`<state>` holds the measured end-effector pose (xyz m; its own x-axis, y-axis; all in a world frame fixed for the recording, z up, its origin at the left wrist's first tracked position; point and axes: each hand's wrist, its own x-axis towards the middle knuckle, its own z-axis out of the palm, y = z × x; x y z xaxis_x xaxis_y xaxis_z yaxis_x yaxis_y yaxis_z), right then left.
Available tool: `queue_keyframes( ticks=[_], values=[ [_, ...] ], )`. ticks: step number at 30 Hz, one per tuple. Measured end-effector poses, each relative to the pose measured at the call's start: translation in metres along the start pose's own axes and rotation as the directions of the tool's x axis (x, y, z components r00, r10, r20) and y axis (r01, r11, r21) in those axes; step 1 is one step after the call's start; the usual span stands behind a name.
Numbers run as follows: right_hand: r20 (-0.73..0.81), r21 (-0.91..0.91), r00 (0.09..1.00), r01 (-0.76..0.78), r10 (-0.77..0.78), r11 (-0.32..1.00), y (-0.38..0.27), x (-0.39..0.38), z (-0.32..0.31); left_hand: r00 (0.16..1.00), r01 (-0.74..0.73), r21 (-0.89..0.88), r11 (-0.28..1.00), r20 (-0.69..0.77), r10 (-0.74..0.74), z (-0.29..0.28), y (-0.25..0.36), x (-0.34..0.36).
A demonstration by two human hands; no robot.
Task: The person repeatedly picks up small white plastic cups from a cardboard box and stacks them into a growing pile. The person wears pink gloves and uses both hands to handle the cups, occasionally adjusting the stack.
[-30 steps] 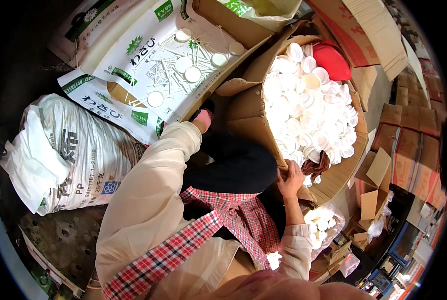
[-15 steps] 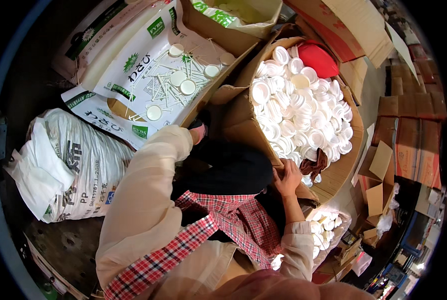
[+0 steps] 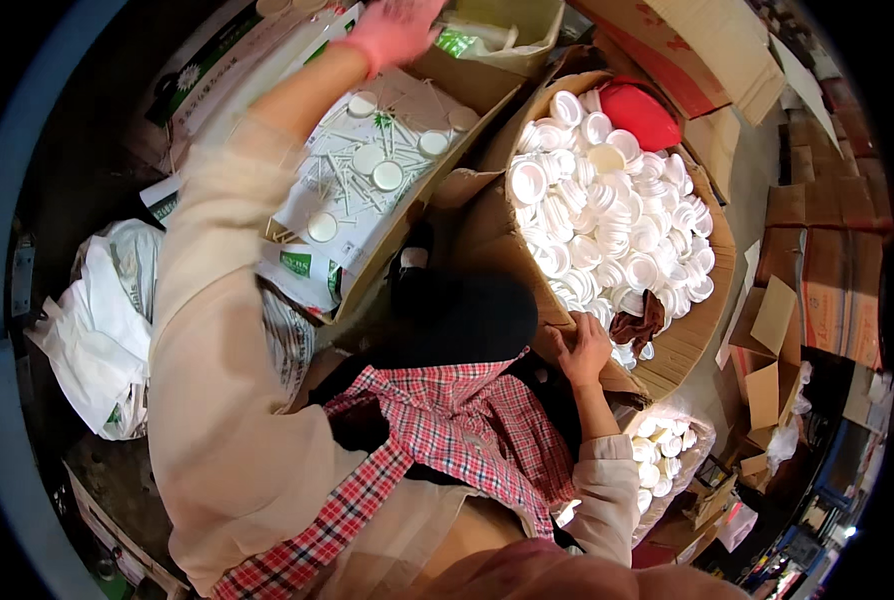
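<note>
My left hand [image 3: 397,35], in a pink glove, is stretched out at the far edge of the view, above a cardboard box lined with printed white sacking. Motion blur and the frame edge keep its fingers from showing clearly. On the sacking [image 3: 292,210] lie several round white caps [image 3: 387,176] and thin white sticks [image 3: 352,140]. My bare right hand [image 3: 582,350] is curled over the near rim of a large cardboard box [image 3: 682,365] heaped with white round lids [image 3: 607,205]. A dark brown cloth [image 3: 638,318] lies on the lids beside that hand.
A red object [image 3: 639,115] rests at the heap's far side. A white woven sack [image 3: 107,330] stands at left. More white lids [image 3: 657,455] fill a bag by my right forearm. Stacked cartons [image 3: 827,270] and an open carton [image 3: 767,345] stand to the right.
My left hand has swung from beside my knee out to the far side, over the sacking-lined box. My right hand stays at the box rim.
</note>
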<state>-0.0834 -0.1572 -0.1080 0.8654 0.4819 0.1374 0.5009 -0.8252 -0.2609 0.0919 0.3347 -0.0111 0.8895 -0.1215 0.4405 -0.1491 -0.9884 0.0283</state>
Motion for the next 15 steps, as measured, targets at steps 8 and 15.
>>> queue_keyframes(
  ticks=[8,15],
  values=[
    [0.029,0.04,1.0,-0.006,0.005,0.999,0.0,0.01,0.005,0.719,0.298,-0.066,0.952,0.672,-0.178,0.237,-0.044,-0.107],
    [0.098,0.005,0.994,-0.045,0.044,0.999,0.005,0.003,0.005,0.392,0.667,0.268,0.695,0.667,-0.633,0.329,-0.014,-0.201]
  ],
)
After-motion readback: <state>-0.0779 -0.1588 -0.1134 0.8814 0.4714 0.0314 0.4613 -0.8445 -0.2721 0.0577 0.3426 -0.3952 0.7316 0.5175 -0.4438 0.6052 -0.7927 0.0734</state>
